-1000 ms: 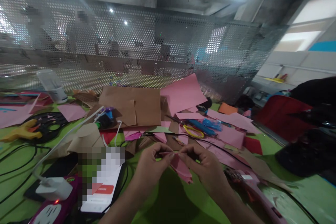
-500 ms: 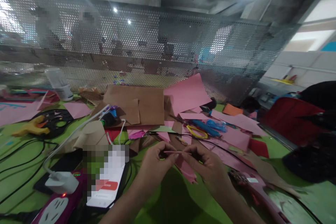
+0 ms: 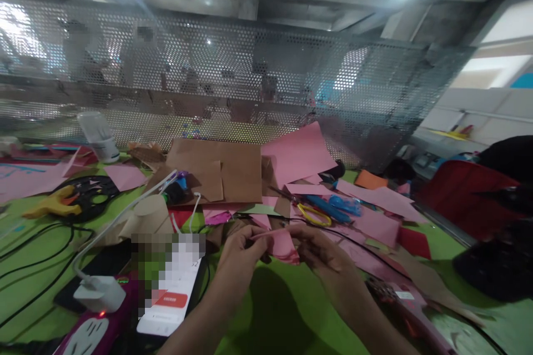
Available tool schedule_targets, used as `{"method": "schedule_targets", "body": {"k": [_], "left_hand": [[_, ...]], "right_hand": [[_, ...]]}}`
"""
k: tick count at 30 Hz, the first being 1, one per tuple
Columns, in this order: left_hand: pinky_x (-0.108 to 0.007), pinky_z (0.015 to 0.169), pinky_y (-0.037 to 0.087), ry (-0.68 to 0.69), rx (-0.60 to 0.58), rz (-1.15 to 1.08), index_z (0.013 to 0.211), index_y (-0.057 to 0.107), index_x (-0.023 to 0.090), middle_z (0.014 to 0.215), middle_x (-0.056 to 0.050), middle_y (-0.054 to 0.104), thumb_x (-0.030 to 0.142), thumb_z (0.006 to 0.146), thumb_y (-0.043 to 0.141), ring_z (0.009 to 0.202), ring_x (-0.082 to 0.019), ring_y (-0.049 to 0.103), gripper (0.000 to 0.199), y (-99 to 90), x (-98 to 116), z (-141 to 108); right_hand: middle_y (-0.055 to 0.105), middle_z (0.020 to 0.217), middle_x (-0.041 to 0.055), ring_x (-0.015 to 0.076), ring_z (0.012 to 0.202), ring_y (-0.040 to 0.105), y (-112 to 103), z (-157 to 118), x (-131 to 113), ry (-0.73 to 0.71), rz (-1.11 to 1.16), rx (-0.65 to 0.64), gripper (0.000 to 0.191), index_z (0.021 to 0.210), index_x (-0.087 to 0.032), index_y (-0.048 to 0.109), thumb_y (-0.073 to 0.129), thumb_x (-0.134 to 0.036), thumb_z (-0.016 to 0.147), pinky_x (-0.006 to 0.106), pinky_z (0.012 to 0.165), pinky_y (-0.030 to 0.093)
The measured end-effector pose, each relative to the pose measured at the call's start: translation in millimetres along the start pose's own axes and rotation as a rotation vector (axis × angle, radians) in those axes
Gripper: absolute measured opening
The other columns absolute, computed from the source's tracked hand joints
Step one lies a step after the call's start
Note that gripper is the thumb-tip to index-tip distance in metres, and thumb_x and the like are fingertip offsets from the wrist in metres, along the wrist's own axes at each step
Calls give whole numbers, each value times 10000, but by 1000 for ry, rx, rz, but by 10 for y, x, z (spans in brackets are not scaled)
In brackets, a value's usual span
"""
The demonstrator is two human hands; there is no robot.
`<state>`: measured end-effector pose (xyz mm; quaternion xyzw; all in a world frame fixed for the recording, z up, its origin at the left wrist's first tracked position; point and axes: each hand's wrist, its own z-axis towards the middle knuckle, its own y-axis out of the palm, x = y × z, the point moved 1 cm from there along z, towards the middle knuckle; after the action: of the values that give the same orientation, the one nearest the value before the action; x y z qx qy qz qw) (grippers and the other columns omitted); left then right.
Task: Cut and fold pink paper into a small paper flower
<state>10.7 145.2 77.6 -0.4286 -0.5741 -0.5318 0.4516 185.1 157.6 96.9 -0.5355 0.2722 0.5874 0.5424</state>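
Between my hands, above the green tabletop [image 3: 270, 321], is a small folded piece of pink paper [image 3: 283, 246]. My left hand [image 3: 244, 252] is closed on its left side, thumb on top. At its upper right edge my right hand [image 3: 322, 249] has its fingers curled and seems to pinch the paper, though the fingertips are partly hidden. Just beyond my hands lie scissors with yellow handles [image 3: 314, 215] and a blue-handled tool [image 3: 328, 208], among pink paper scraps.
A brown cardboard sheet [image 3: 237, 169] and a large pink sheet [image 3: 297, 152] lean at the back. To the left are a lit phone [image 3: 175, 299], a purple power strip [image 3: 112, 313] with a white charger [image 3: 100, 292], and a yellow-handled tool [image 3: 54, 203]. A pink glue gun [image 3: 412, 305] lies right.
The folded pink paper has been raised and turned, so its broad face now shows instead of a thin edge. Both hands stay close together around it.
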Motion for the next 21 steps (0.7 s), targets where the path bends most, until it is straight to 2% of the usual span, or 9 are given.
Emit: {"method": "schedule_targets", "body": {"k": [3, 7, 11, 15, 18, 21], "left_hand": [[-235, 594, 409, -34, 2, -51, 872, 724, 136, 692, -29, 655, 343, 732, 703, 599, -123, 543, 251, 9, 18, -19], [-251, 622, 445, -52, -45, -81, 945, 762, 142, 776, -60, 700, 344, 735, 706, 634, -135, 562, 297, 40, 10, -40], [-247, 631, 462, -39, -116, -151, 961, 772, 152, 771, -62, 705, 356, 734, 718, 664, -143, 584, 310, 75, -11, -34], [-242, 622, 461, -22, -149, -183, 966, 773, 156, 768, -68, 712, 372, 716, 745, 671, -146, 594, 332, 97, -15, -43], [-248, 612, 455, -31, -146, -158, 977, 769, 154, 766, -63, 701, 386, 722, 735, 628, -135, 577, 346, 90, 20, -59], [-257, 622, 452, 12, -98, -56, 981, 763, 152, 806, -64, 703, 361, 768, 686, 615, -129, 566, 308, 66, 69, -62]], "right_hand": [[686, 1085, 43, 223, 985, 636, 20, -7, -67, -64, -78, -38, 285, 1064, -272, 681, 671, -183, 793, 343, 871, 497], [715, 948, 40, 223, 921, 648, 13, 9, -107, -89, -112, -33, 108, 891, -234, 712, 719, -231, 784, 340, 852, 497], [734, 970, 42, 216, 908, 665, -9, 27, -26, 22, 30, -26, 148, 972, -232, 723, 687, -258, 832, 334, 838, 514], [741, 962, 41, 205, 897, 668, -15, 22, 26, 48, 104, 7, 132, 958, -233, 736, 679, -283, 850, 325, 844, 511], [738, 961, 43, 207, 896, 664, -19, 7, 13, 62, 130, 0, 131, 941, -231, 735, 709, -283, 823, 323, 844, 507], [719, 1022, 50, 216, 965, 645, -35, -6, -35, 51, 213, 33, 194, 1002, -242, 714, 700, -312, 822, 317, 863, 497]]}}
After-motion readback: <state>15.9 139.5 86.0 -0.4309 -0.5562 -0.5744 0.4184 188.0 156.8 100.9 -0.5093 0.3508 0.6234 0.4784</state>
